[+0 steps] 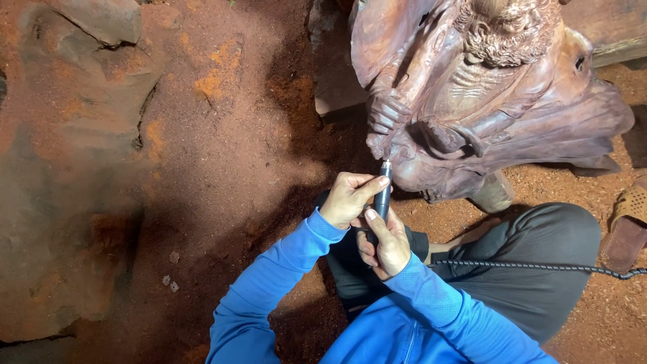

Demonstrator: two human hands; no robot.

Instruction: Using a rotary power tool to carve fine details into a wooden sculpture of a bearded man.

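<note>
Both hands, left hand and right hand, have fingers clamped on a dark rotary carving tool, its tip touching the wooden statue.

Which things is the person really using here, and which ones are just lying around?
In use:
- left hand and right hand, both wrapped round the dark pen-shaped rotary tool
- reddish wooden carved figure, with the tool's tip at it
- coiled black cable, lying across the lap

Lying about:
- sandal
- big wood slab coated in red dust
- small chips on the ground
</note>
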